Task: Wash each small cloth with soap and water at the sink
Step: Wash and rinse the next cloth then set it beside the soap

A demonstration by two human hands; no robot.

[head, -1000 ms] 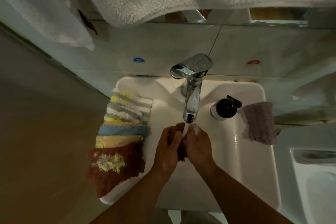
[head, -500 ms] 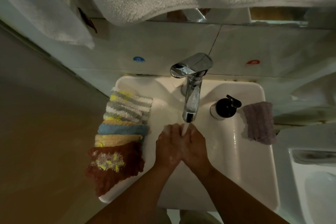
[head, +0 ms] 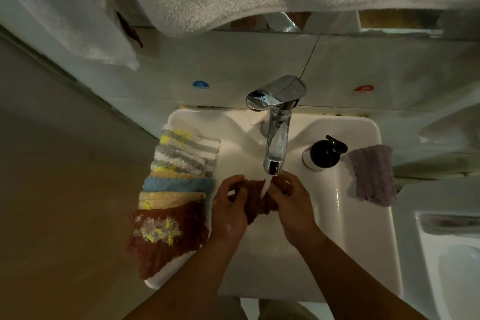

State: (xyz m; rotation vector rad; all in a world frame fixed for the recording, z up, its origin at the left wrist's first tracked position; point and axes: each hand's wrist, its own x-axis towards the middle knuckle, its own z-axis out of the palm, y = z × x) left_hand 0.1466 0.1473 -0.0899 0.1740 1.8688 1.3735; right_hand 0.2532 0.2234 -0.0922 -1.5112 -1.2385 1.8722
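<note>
One brown cloth (head: 255, 204), gripped by left hand (head: 228, 218) and right hand (head: 293, 213), fingers (head: 233, 180) curled round it, under tap (head: 276, 143) over sink (head: 363, 241), likely for rinsing; other cloths (head: 181, 163) stacked on left rim, clear of water.

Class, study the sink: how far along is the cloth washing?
Done, seemingly: one purple cloth lies apart on the right rim. In hand: left hand and right hand grip a brown cloth under the running tap. Left: the stack on the left rim, some with yellow marks.

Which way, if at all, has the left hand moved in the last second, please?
Yes: the left hand edged leftwards, away from the chrome tap spout.
</note>
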